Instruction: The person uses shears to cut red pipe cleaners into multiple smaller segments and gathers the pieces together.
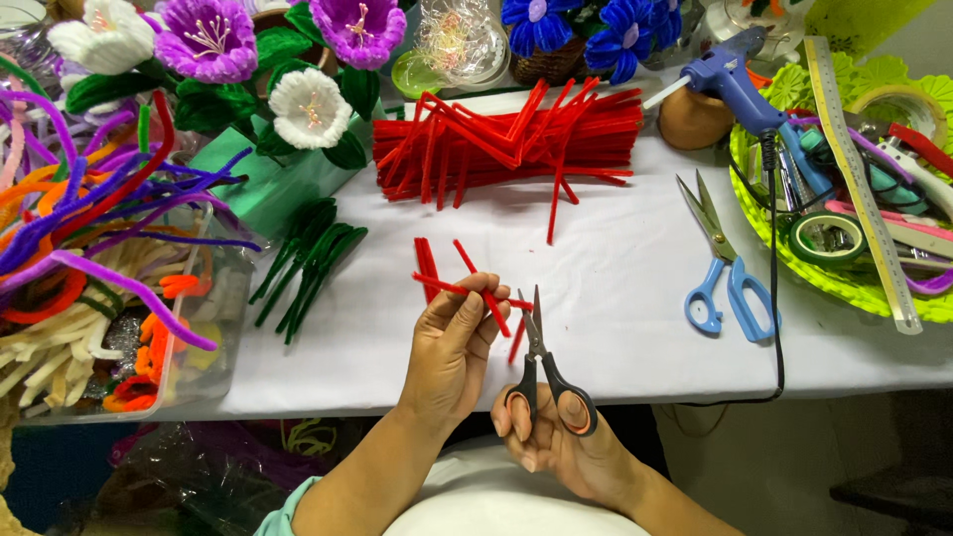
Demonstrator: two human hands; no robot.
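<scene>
Head view of a craft table covered in white cloth (pixel 615 298). The left hand (pixel 452 342) pinches a thin red fuzzy pipe cleaner (pixel 467 291) level between thumb and fingertips, just above the table's near edge. The right hand (pixel 566 442) is closed through the loops of small black-handled scissors (pixel 541 372), blades pointing up and nearly shut, tips just beside the held stem. A few short red pieces (pixel 427 263) lie beside the left hand, so cutting appears begun; the large heap of uncut red pipe cleaners (pixel 506 139) suggests most remains. The held stem looks straight, slender and velvety. Dark green stems (pixel 308 263) and blue-handled scissors (pixel 725 268) lie untouched.
</scene>
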